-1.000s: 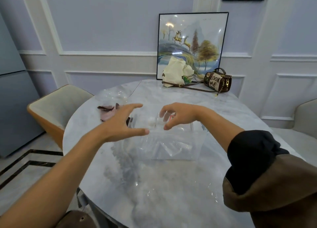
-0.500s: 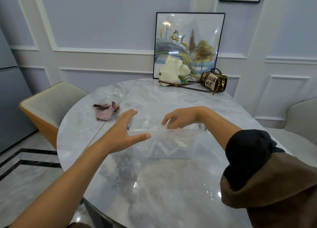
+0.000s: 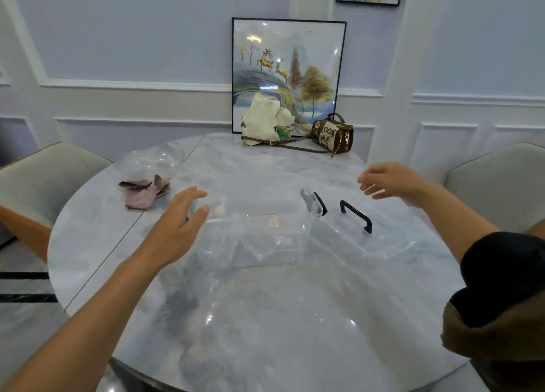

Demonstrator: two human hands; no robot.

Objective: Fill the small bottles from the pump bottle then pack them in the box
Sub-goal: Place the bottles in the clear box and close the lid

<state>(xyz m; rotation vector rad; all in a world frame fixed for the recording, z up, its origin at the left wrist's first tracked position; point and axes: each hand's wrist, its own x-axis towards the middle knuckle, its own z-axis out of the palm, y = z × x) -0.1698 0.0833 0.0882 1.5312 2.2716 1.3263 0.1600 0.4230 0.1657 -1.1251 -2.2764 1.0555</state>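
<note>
Clear box [image 3: 265,244] sits on the marble table [image 3: 280,318] with its open top facing up. Its long axis runs crosswise, from just under the left fingertips away towards the right hand's side. The lid [image 3: 383,244], with its black handle [image 3: 355,216], lies flat on the table just beside the box's far end, below and nearer than the right fingers. The left hand [image 3: 177,229] is spread wide and flat and holds nothing; its fingertips are at the box's near-left upper corner, though I cannot tell whether they touch the rim. The right hand [image 3: 389,181] hangs loose and open above the table, also empty, its fingers pointing back towards the box. A white cap [image 3: 219,210] shows just beyond the left fingertips, and a red-marked label [image 3: 272,222] lies farther along inside. The walls and contents are too clear to make out separate bottles or a pump bottle. By my reading this is the very start: the box is open and no filling has begun. The next move calls for a hand to reach down through the open top and lift out the containers. They should be gripped firmly, since transparent, smooth plastic is easy to misjudge and slip on.
</note>
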